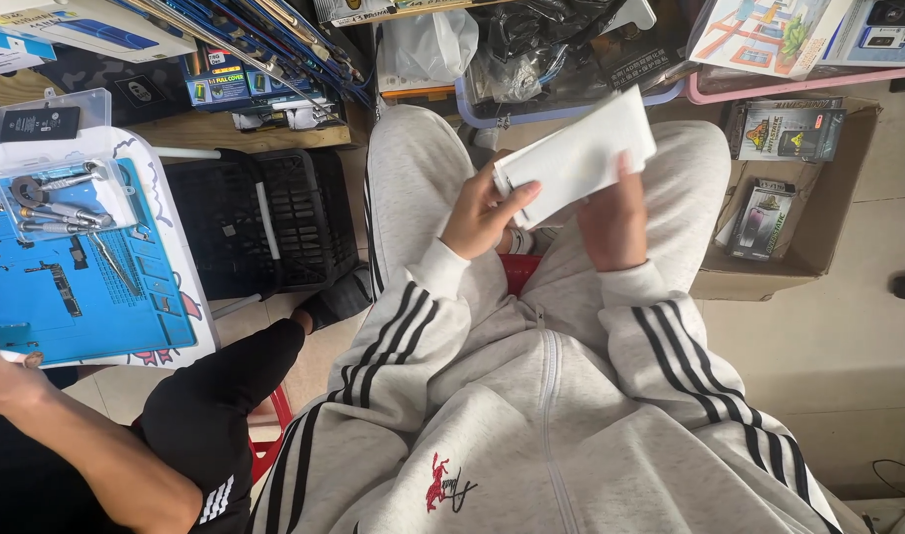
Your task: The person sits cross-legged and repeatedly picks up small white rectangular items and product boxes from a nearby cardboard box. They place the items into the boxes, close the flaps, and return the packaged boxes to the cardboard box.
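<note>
The white packet is flat, rectangular and smooth-surfaced, held tilted above the person's lap. The left hand pinches its lower-left end, thumb on top. The right hand closes on its lower edge, fingers behind. Grey striped fleece sleeves cover both arms. A cardboard box sits near, to the right.

grey tracksuit, black-striped sleeves, red chest emblem.

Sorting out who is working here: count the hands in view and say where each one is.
3. The left hand and right hand hold a white packet over the lap. Another person's hand rests at the blue mat. Others may be hidden.
</note>
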